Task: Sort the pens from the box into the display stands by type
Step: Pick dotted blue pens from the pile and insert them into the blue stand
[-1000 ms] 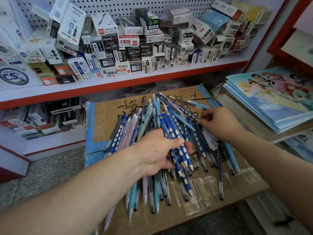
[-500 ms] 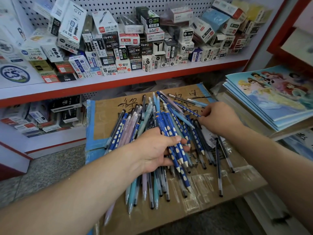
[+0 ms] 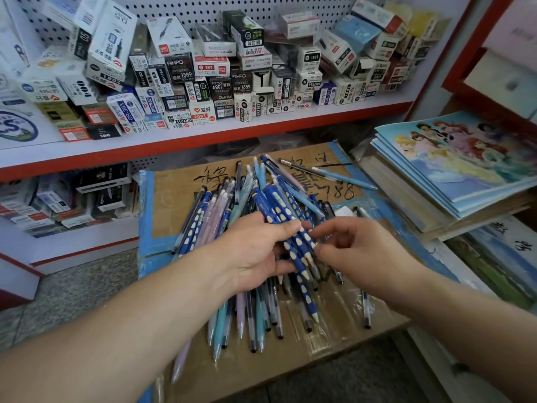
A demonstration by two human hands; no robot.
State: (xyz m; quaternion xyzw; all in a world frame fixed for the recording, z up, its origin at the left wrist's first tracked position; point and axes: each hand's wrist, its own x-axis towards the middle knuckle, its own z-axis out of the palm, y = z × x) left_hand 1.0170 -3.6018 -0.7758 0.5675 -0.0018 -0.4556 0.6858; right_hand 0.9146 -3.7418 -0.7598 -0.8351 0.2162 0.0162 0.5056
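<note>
Hands sit close together over the pile; the left hand [image 3: 252, 254] is curled round a bundle of blue dotted pens [image 3: 279, 210], thumb across the top and fingers underneath, while the right hand [image 3: 360, 251] meets that bundle near its tip ends with thumb and forefinger; whether it has actually pinched a pen or only touches them I cannot tell. Beneath and just beyond the left hand lie the loose pens [image 3: 216, 225] of other kinds (pastel pink, teal and dark barrels, all overlapping), spread on the closed top of the cardboard box [image 3: 180, 205]; a few stray pens [image 3: 343, 177] lie well beyond the right hand. The step in hand looks like gathering one type into a single bunch, and it seems early, since most of the pile is unsorted and no display stand is in view. To do it well, I would add only barrels with the white dots, feed each one in parallel with the tips facing the same way, and hold the left grip firm near the middle so the bundle cannot fan out or slide; a pastel pen caught in the bunch is the likely slip. Beyond both hands a shelf [image 3: 203, 138] carries pen cartons [image 3: 180, 68]; notebooks [image 3: 465, 170] are stacked to the right of the right hand.
</note>
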